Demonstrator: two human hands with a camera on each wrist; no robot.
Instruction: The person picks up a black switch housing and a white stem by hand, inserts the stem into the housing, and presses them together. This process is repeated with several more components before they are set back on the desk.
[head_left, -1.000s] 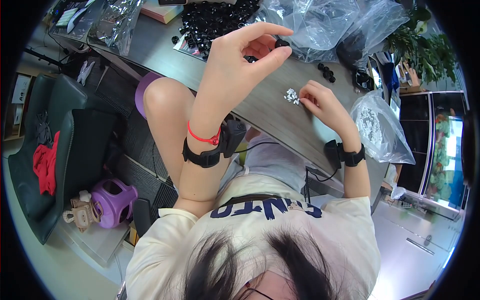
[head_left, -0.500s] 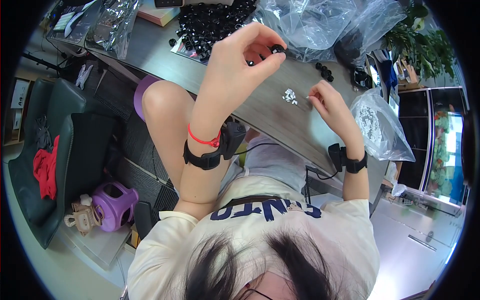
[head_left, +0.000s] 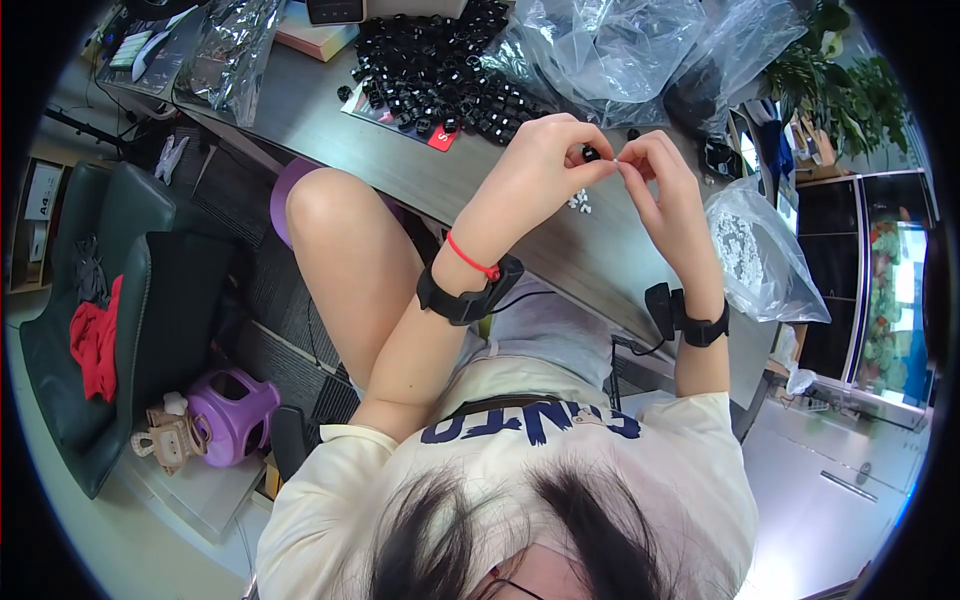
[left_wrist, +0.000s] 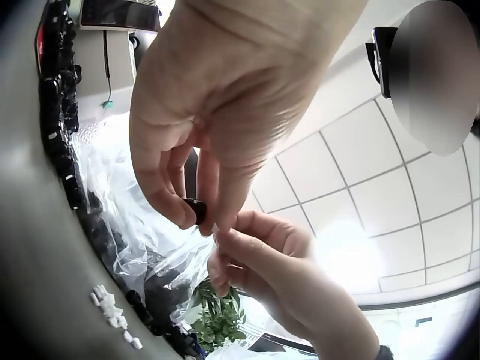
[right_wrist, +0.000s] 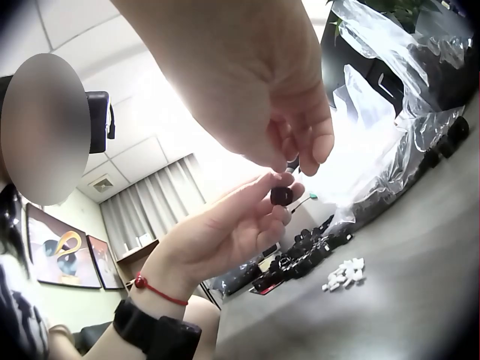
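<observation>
Wrist straps: black, circling both wrists near the middle of the head view; a red cord is lying beside the left one.
Left hand: curling its fingers and holding a black piece, just right of the head view's centre, above the table.
Right hand: pinching a tiny pale piece, mostly hidden; its fingertips are meeting the left hand's.
White pieces: lying in a small loose pile on the table, at the lower right of the right wrist view.
White-filled bag: sitting at the table's edge, right of the head view.
Black heap: spreading across the upper middle, a red card showing at its near edge.
Clear bags: lying crumpled at the top, right of the heap.
Plant: standing at the upper right.
</observation>
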